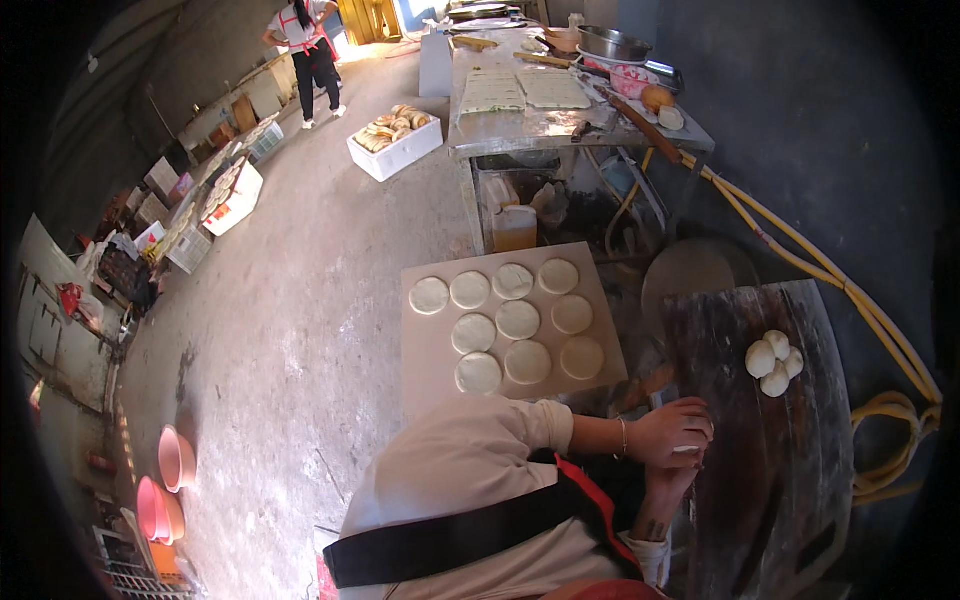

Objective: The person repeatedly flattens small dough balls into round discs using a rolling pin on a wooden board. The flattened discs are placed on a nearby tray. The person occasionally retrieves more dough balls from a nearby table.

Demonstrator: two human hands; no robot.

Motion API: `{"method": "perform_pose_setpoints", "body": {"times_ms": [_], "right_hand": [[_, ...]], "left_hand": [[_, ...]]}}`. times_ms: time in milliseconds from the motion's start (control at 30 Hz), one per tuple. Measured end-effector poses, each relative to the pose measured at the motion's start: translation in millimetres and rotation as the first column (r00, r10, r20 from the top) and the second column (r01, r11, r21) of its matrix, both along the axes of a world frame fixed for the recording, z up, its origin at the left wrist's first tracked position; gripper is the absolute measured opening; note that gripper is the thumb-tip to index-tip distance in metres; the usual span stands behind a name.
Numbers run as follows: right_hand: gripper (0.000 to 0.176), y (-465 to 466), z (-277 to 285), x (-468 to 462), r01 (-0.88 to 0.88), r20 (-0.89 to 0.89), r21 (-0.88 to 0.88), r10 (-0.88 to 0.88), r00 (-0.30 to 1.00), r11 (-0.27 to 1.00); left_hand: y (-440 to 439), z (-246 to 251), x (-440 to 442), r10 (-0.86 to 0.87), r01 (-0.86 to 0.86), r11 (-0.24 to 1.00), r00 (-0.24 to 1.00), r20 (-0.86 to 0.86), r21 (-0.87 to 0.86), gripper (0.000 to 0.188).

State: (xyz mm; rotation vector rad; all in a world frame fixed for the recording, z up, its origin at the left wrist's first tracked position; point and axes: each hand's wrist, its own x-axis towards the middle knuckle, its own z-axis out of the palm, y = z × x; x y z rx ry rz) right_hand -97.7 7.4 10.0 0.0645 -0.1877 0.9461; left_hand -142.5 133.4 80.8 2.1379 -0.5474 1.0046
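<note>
My left hand [673,433], with a bracelet at the wrist, lies over my right hand [672,478] at the near edge of a dark, floured wooden table [739,465]. The hands are closed together, and a bit of white dough [685,448] shows between the fingers. Most of my right palm is hidden. Beyond them on the table sits a small cluster of dough balls [775,381]. To my left, flat dough rounds [517,320] lie in uneven rows on a pale board [427,352].
A metal-topped table [510,135] holds scored dough sheets [555,88], rolling pins and bowls. Beneath it stands a jug [514,227]. A white box of baked rolls [397,154] and pink basins [177,459] stand on the floor. A person [309,52] stands farther off. Yellow hoses [825,266] run along the wall.
</note>
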Motion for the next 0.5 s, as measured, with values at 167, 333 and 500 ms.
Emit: {"method": "perform_pose_setpoints", "body": {"times_ms": [167, 333, 500], "right_hand": [[0.033, -6, -2, 8, 0.114, 0.079, -0.221, -0.099, 0.992, 0.969], [0.035, -6, 11, 9, 0.161, 0.139, -0.290, -0.125, 0.982, 0.943], [0.042, -7, 33, 20, 0.114, -0.031, -0.513, -0.151, 0.988, 0.851]], "left_hand": [[-4, -8, 15, 0.008, -0.007, 1.000, 1.000, 0.028, -0.030, 0.017], [-6, -11, 23, -0.061, 0.055, 0.994, 0.996, -0.059, -0.096, 0.024], [-9, -6, 28, 0.049, -0.052, 0.998, 0.995, -0.092, -0.031, 0.040]]}}
